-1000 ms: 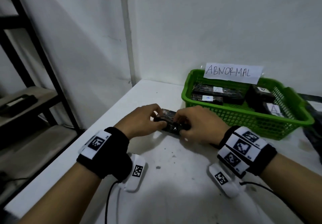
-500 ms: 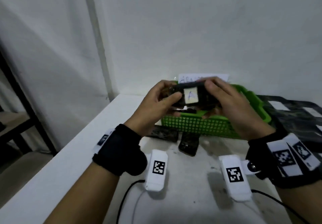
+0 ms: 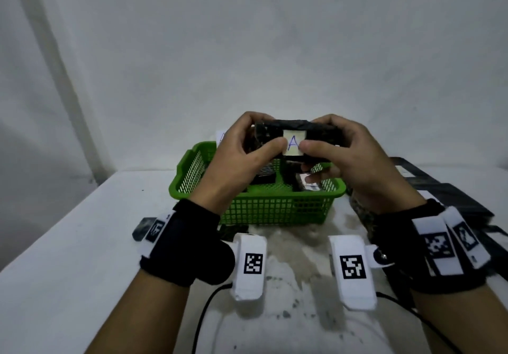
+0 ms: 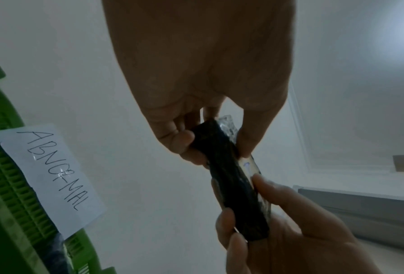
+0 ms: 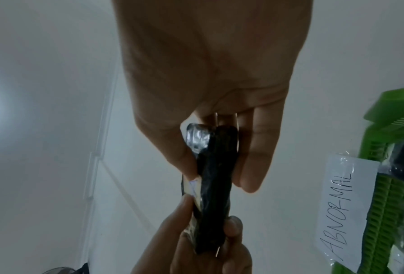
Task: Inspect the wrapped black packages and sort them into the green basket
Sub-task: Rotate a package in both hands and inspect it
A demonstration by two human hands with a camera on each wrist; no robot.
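Observation:
I hold a wrapped black package [image 3: 295, 136] up in the air above the green basket [image 3: 258, 210], its white label marked "A" facing me. My left hand [image 3: 247, 144] grips its left end and my right hand [image 3: 330, 147] grips its right end, thumbs on the front face. In the left wrist view the package [image 4: 233, 181] shows edge-on between both hands; the right wrist view shows the package [image 5: 216, 185] the same way. More black packages [image 3: 305, 184] lie inside the basket, partly hidden by my hands.
A paper sign reading ABNORMAL [image 4: 53, 176] is fixed to the basket's far rim. Loose black packages [image 3: 143, 227] lie on the white table left of the basket, and a pile of black items [image 3: 450, 202] sits at the right. A white wall stands close behind.
Both hands lifted the package from the table up in front of the basket and turned its "A" label toward me. My head moved right and closer to the basket.

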